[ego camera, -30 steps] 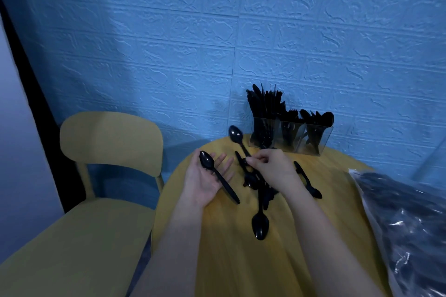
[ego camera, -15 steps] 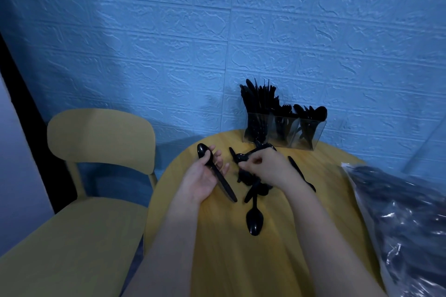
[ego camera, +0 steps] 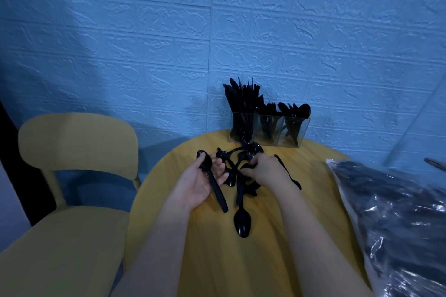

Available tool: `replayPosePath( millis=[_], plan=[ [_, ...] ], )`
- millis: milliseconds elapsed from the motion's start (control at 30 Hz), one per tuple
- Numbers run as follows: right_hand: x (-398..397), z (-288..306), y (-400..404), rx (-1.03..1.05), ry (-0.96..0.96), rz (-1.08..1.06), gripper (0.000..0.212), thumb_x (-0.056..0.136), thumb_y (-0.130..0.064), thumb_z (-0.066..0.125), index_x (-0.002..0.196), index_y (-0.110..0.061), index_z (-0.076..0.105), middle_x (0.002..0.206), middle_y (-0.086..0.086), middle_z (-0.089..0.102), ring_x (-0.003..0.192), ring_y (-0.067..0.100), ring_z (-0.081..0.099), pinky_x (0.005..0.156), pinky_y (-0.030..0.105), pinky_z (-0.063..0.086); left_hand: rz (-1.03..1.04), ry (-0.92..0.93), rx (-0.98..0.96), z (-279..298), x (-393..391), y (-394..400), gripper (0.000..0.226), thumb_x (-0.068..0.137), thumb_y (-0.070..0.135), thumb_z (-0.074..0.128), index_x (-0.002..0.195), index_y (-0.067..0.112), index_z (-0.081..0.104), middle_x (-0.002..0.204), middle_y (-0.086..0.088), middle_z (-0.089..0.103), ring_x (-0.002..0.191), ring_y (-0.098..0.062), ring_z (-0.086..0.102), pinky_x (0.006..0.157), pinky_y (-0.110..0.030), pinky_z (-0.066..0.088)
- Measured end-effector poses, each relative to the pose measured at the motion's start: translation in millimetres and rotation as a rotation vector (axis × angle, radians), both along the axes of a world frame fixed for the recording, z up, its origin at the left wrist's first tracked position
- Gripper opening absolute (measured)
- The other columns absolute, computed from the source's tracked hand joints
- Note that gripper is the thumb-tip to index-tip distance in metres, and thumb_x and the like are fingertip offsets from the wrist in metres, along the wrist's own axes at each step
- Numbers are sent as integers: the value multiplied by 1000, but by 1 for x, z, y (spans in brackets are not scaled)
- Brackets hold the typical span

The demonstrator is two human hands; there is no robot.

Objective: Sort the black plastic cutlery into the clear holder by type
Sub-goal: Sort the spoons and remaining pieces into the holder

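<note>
The left hand (ego camera: 196,185) lay spread, palm up, cradling a spoon (ego camera: 212,182). The right hand (ego camera: 266,171) seemingly pinched cutlery from the pile (ego camera: 241,176), mid-table (ego camera: 241,260), well clear of its edges.

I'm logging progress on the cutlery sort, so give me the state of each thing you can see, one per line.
clear holder: upright at the table's far edge, three compartments filled with black cutlery
spoon: lying across the open left hand
right hand: fingers curled into the loose pile
loose pile: unsorted on the table
plastic bag: lying at the table's right side
chair: unoccupied
</note>
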State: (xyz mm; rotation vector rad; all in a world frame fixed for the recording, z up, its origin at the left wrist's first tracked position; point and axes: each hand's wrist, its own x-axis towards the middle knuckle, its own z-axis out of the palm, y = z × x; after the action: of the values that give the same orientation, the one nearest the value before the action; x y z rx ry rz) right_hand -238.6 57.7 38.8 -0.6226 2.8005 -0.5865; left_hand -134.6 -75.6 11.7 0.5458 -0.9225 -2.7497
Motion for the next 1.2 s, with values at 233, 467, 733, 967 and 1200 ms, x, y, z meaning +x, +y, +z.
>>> replayPosePath(
  millis=[233, 467, 733, 967, 1200],
  plan=[
    [-13, -14, -1, -168, -58, -57, 29, 88, -19, 63, 117, -17, 59, 111, 5, 61, 90, 18, 59, 79, 33, 52, -24, -2, -10, 4, 2, 3, 30, 101, 31, 40, 104, 9, 58, 75, -6, 66, 65, -17, 68, 62, -33, 60],
    [-11, 13, 6, -534, 113, -71, 11, 90, -16, 59, 98, -19, 66, 91, -6, 62, 75, 1, 52, 55, 8, 36, -49, -11, -18, 8, 4, 5, 36, 100, 37, 38, 114, 8, 55, 90, -10, 68, 88, -26, 68, 76, -43, 53],
    [16, 31, -12, -693, 53, 114, 3, 86, -21, 66, 87, -22, 68, 77, -14, 62, 73, -3, 56, 58, 4, 39, -144, 14, -87, 9, 4, 7, 49, 100, 44, 33, 127, 9, 53, 105, -10, 67, 97, -25, 66, 83, -43, 53],
    [29, 16, -26, -593, 9, 168, 7, 86, -17, 68, 92, -16, 68, 80, -4, 65, 62, 2, 62, 57, 10, 46, -216, 79, -214, 9, 2, 9, 47, 97, 47, 34, 121, 12, 56, 75, 1, 58, 59, -8, 49, 58, -25, 52],
    [22, 29, -15, -360, 81, 206, 19, 86, -36, 67, 95, -20, 67, 90, -6, 63, 84, 8, 59, 71, 23, 50, -174, 61, -176, 4, 1, 6, 28, 101, 29, 38, 110, 12, 57, 79, -2, 55, 53, -7, 43, 51, -23, 48]
  ],
)
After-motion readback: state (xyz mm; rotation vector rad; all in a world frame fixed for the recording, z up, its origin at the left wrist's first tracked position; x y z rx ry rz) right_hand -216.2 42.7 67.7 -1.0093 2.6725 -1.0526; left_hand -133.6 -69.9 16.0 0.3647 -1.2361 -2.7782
